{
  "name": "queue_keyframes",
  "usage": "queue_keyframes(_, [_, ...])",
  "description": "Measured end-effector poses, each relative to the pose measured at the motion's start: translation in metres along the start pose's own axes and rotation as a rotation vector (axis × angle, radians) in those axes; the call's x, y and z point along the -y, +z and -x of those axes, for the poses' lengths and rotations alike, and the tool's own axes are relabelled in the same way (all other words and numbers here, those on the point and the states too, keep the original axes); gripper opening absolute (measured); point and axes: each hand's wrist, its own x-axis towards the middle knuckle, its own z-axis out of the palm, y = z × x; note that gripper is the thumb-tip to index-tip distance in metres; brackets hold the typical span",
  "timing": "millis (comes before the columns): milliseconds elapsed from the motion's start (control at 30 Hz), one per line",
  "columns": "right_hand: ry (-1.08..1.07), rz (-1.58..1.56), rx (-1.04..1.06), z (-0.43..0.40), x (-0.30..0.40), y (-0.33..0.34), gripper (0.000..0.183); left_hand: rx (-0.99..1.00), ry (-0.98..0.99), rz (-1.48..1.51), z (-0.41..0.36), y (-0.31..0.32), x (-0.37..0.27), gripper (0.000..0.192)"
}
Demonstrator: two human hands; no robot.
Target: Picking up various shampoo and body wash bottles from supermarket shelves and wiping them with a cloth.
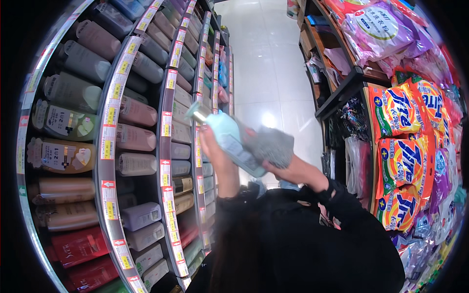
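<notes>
A light-teal pump bottle (230, 139) is held at a slant over the aisle, its pump head towards the shelves. My left hand (214, 148) grips it by the upper side, just below the pump. In my right hand (284, 169) is a bunched grey cloth (274, 144), close against the lower part of the bottle. Blur hides whether the cloth touches it. The bottle's front has a pale label with writing.
Tiered shelves (121, 82) of shampoo and lotion bottles, with price strips along their edges, rise on the left. Orange bags of laundry powder (401, 161) are stacked at the right. Beside them, a dark rack (339, 91) borders the tiled floor (273, 69) of the aisle.
</notes>
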Motion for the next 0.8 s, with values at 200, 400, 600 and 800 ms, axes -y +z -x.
queue_keyframes(200, [0.212, -0.266, -0.058, -0.013, -0.005, -0.003, 0.059, 0.158, -0.103, 0.145, 0.001, 0.008, -0.003, 0.054])
queue_keyframes(400, [0.029, -0.036, -0.116, 0.0, -0.011, 0.006, 0.057, 0.236, -0.111, 0.508, -0.023, -0.018, -0.002, 0.07])
queue_keyframes(600, [0.364, -0.601, -0.203, -0.009, -0.024, 0.003, 0.045, 0.108, -0.051, 0.664, -0.016, 0.008, 0.005, 0.068])
queue_keyframes(800, [0.029, -0.664, -0.406, -0.039, -0.017, 0.008, 0.045, 0.015, 0.033, -0.022, 0.007, 0.036, 0.016, 0.058])
